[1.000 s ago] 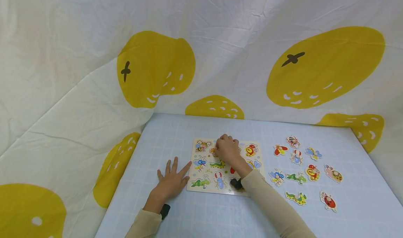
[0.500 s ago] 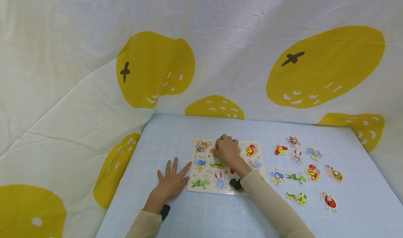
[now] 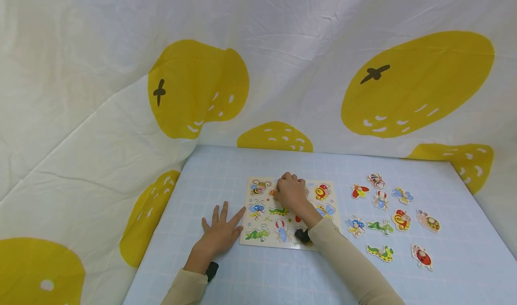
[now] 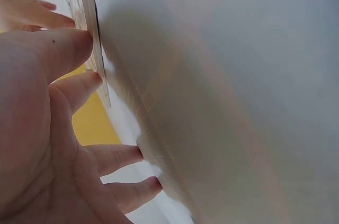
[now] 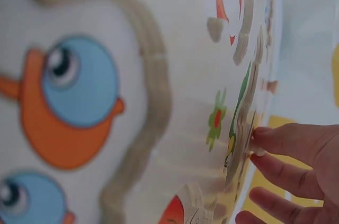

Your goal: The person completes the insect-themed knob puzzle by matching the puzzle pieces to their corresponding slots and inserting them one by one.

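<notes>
Insect puzzle board [image 3: 246, 224] on the counter [image 3: 274, 273], both hands at it.
Right hand [image 3: 291, 191] pinched a small pale knob [image 5: 259, 152] between thumb and finger, over the board's far row. Left hand [image 3: 220, 235] lay with fingers spread apart, reaching the board's left edge. Loose insect pieces [image 3: 380, 227] sat scattered to the right.

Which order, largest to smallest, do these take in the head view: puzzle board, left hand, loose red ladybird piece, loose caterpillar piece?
1. Puzzle board
2. Left hand
3. Red ladybird piece and caterpillar piece: too alike to rank.
</notes>
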The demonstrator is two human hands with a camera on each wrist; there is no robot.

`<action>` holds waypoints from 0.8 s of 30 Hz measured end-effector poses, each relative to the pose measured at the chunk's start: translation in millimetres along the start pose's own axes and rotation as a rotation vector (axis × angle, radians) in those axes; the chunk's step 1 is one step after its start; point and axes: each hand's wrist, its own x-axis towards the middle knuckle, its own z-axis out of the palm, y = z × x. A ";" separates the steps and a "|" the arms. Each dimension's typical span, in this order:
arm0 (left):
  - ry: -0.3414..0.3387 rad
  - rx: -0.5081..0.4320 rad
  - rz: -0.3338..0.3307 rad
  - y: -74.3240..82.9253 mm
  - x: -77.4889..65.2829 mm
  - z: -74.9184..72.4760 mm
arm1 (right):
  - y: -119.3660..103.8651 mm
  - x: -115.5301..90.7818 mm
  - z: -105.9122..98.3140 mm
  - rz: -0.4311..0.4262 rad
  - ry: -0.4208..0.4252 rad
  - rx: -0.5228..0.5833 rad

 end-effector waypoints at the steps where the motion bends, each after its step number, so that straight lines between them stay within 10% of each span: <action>1: 0.000 0.000 0.000 0.1 -0.1 0.1 | 0.0 -0.1 0.2 0.001 0.001 -0.001; 24: -0.003 0.004 -0.004 -1.3 1.6 3.8 | 13.8 -13.9 -25.1 -0.026 0.024 0.150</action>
